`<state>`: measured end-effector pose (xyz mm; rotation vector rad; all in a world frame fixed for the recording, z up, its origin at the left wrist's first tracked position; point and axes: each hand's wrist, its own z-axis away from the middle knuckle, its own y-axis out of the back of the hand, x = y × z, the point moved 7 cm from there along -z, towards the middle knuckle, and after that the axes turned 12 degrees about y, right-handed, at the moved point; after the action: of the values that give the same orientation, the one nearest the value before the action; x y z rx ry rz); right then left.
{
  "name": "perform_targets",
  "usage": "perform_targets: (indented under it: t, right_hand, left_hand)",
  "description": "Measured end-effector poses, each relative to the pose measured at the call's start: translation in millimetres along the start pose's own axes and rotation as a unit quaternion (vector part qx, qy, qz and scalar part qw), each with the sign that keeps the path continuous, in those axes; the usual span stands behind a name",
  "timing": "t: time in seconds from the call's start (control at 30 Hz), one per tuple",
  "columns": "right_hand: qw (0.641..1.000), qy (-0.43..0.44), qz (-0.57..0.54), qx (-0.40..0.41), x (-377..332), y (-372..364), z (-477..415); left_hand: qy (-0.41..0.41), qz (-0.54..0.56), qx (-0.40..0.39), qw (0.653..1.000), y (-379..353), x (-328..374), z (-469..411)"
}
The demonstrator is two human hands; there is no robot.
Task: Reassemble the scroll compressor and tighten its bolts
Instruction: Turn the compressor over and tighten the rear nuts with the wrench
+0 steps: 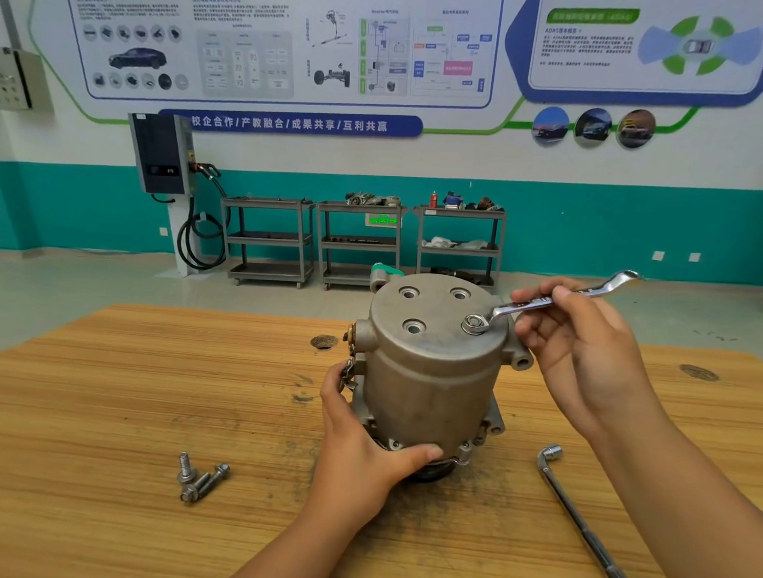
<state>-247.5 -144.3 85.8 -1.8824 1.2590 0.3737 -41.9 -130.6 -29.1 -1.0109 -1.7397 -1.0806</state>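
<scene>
Compressor: The grey cast-metal cylindrical scroll compressor (427,381) stood upright on the light wooden bench (95,405), between the two hands.
Left hand: The left hand (361,439) gripped its lower edge, thumb across the front, steadying it.
Right hand: The right hand (582,341) pinched the shank of a silver ring spanner (548,301). Its ring sat over one hex bolt (474,323) on the top cover, just left of that hand.
Done: The cover was on and one bolt of four was seated, probably being tightened.
Left: Three top holes (414,326) were empty. Three loose silver flanged bolts (200,479) lay left of the left hand.
Around: A chrome L-shaped socket wrench (580,515) lay beneath the right forearm. Nothing seemed to block the spanner's swing.
</scene>
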Motion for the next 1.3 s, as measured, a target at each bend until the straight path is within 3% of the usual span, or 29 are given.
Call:
perform_targets:
  t: [0.23,0.43,0.57,0.73,0.9,1.2,1.23,1.3]
  right_hand:
    - [0.996,0.088,-0.013,0.027,-5.1,1.1,14.0]
    - [0.969,0.233,0.086,0.005,-18.3,-9.9,34.4]
    - [0.872,0.401,0.269,-0.086,-31.0,-33.4,57.8]
    - [0.749,0.501,0.410,-0.141,-34.8,-57.8,76.1]
    - [0.704,0.508,0.445,-0.218,-24.8,-74.5,85.5]
    - [0.706,0.536,0.406,-0.221,-39.1,-73.7,87.2]
    - [0.731,0.524,0.382,-0.211,-43.2,-71.5,82.9]
    - [0.820,0.454,0.308,-0.166,-48.5,-61.2,66.5]
  left_hand:
    - [0.005,0.003,-0.008,1.000,-0.9,-3.4,-1.2]
    - [0.005,-0.001,-0.007,1.000,-0.3,-3.0,-0.6]
    - [0.001,-0.003,-0.003,1.000,-0.5,-0.8,0.0]
    - [0.008,-0.005,-0.009,1.000,-0.9,2.0,1.3]
    - [0.047,0.029,-0.018,0.998,-2.4,-1.3,1.7]
    - [0.027,0.008,-0.016,0.999,-1.7,-4.2,-0.1]
    - [0.020,0.003,-0.009,1.000,-0.9,-4.7,-0.6]
    - [0.007,0.002,0.002,1.000,0.9,-3.7,-1.0]
